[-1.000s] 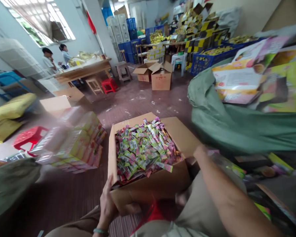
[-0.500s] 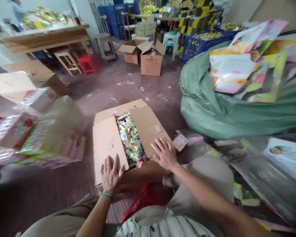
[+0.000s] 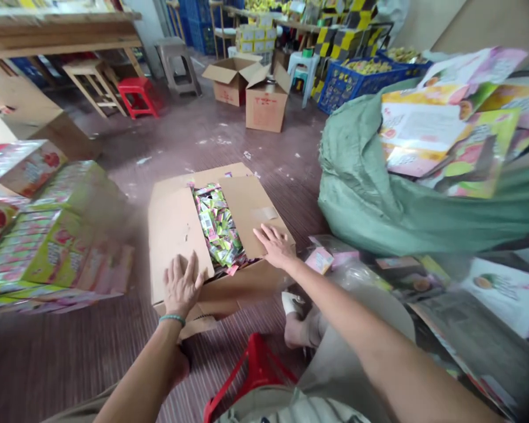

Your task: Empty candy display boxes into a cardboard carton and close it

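Observation:
A brown cardboard box stands on the floor in front of me, full of small green and pink sachets that show through the gap between its two top flaps. My left hand lies flat and open on the left flap. My right hand lies flat and open on the right flap. Both flaps are folded most of the way down.
Stacked wrapped cartons sit to the left. A big green sack with printed flat cartons fills the right. A red stool is under me. Two open boxes, stools and a wooden table stand further off.
The box was open a second ago, my left hand on its near edge. Both flaps were folded inward under my hands. Now the box sits a little farther from me.

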The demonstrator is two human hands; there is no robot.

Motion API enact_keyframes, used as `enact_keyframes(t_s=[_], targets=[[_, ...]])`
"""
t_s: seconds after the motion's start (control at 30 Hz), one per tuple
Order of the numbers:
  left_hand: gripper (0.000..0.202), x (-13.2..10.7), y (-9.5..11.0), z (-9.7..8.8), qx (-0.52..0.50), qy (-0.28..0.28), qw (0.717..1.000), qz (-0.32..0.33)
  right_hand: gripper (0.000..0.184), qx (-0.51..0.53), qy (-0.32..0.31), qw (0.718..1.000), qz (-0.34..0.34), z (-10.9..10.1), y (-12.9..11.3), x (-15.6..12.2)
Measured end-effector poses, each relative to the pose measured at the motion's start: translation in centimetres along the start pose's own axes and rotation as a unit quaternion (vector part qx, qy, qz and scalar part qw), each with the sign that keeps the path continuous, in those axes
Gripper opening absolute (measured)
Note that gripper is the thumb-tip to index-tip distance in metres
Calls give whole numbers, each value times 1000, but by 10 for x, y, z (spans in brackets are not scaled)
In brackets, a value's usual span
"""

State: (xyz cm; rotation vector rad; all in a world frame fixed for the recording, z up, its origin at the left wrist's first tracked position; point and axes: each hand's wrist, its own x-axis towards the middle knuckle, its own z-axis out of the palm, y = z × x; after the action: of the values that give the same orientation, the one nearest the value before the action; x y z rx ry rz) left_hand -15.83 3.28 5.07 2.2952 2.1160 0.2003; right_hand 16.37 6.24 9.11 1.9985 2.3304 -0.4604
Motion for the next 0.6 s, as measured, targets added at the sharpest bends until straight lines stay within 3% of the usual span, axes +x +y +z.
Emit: enact_keyframes(t_s=[0.1,0.23,0.37,0.47,0.53,0.57,0.6], targets=[[66,10,-8,-2,-11,-17,1000,10,106,4,-48,999,11,-12,-2,17],[76,22,-4,-4,-60,-4,995,76,103,25,-37,999,22,-9,-5,18],[86,51,31,-8,-99,35,964,246,104,59,-50,997,0,-19,-9,15],[85,73,61,-5,-91,67,942,317,101,90,-76,992,-52,-28,-14,1],[80,83,74,1,-73,58,933,347,84,134,5,989,-68,-23,-16,-17],[76,86,78,5,-64,45,931,357,73,162,75,983,-33,-15,-15,-28],[72,87,79,10,-56,32,929,364,65,193,137,971,45,-5,-12,-39]])
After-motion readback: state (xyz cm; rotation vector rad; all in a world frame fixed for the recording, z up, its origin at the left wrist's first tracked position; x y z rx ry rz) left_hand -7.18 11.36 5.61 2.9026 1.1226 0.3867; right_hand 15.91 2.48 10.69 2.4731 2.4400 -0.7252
